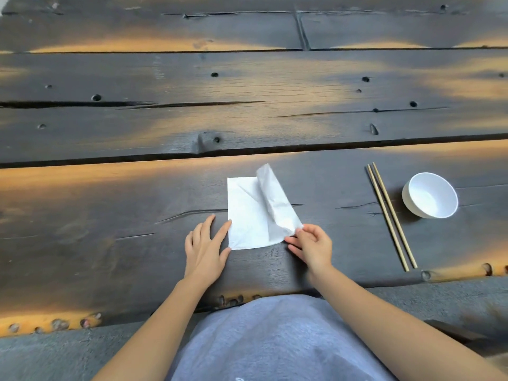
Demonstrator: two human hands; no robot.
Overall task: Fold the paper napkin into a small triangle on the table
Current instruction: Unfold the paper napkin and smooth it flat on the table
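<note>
A white paper napkin [247, 215] lies on the dark wooden table [137, 215] in front of me. Its right part is lifted and curled over toward the left, standing off the table. My right hand [310, 247] pinches the napkin's near right corner between thumb and fingers. My left hand [204, 247] rests flat on the table, fingers spread, with its fingertips touching the napkin's near left edge.
A pair of wooden chopsticks [390, 215] lies to the right of the napkin, and a white bowl [430, 195] stands beyond them. The table's near edge [275, 292] runs just in front of my lap. Dark cracks and knot holes mark the planks.
</note>
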